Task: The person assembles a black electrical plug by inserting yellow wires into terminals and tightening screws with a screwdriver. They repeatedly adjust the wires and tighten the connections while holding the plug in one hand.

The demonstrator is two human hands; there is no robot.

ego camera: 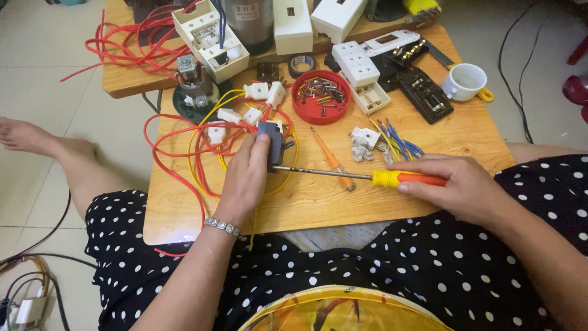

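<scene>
My left hand (245,175) grips a small dark switch block (270,140) upright on the low wooden table (318,199), with red and yellow wires (196,150) running from it. My right hand (456,184) is closed around the yellow-and-orange handle of a long screwdriver (343,175). Its metal shaft lies level and its tip touches the side of the block. Several white connector pieces (254,101) hang on the same wires just beyond the block.
A smaller orange screwdriver (331,158) lies under the shaft. A red round dish of screws (320,96), white and black socket parts (392,73), loose blue-yellow wire ends (398,141), a tape roll (302,63) and a white cup (465,81) crowd the far side.
</scene>
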